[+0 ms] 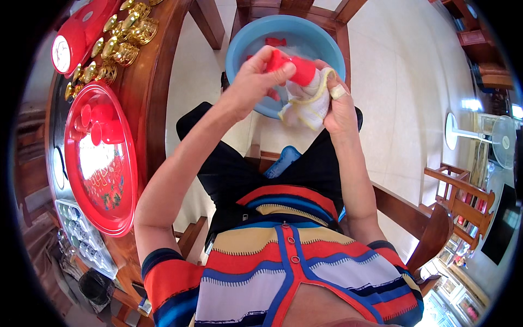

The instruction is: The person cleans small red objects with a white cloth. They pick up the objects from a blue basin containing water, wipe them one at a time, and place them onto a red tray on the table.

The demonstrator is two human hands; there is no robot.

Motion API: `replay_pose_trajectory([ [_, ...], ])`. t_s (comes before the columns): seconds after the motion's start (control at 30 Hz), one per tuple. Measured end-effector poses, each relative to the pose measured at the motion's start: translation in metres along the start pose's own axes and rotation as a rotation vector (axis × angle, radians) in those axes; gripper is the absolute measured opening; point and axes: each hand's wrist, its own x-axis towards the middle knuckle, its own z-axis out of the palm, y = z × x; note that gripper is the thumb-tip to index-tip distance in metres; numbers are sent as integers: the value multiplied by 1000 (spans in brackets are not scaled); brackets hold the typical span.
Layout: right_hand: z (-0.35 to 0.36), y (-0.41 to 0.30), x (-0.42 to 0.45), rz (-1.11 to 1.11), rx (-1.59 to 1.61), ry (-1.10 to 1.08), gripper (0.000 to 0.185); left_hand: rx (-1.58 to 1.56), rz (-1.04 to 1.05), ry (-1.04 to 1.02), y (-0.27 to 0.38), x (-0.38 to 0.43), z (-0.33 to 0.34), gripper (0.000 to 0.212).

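Observation:
My left hand [253, 81] pinches a red cup [303, 71] by its left end, above the basin. A white cloth [308, 100] with yellow edging is bunched against the cup's other end, held in my right hand [341, 108]. One finger or thumb of that hand wears a pale bandage [338, 92]. Below both hands, a blue plastic basin [233, 53] holds cloudy water. Another red piece [276, 41] lies in that water; part of the basin is hidden behind my hands.
On the wooden table [153, 135] at left sits a red oval tray [131, 171] carrying several red cups [110, 131]. Several gold ornate cups [124, 53] stand behind it, a clear plastic box [83, 237] nearer. At right are a wooden armrest [433, 233] and a white fan [504, 143].

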Motion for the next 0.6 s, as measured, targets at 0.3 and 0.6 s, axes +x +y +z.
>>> replay_pose_trajectory([
  [0.3, 8, -14, -8, -410, -304, -210, 60, -206, -85, -76, 4, -6, 5, 41],
  [0.6, 31, 2, -10, -218, -78, -70, 22, -20, 7, -104, 0, -18, 31, 47],
])
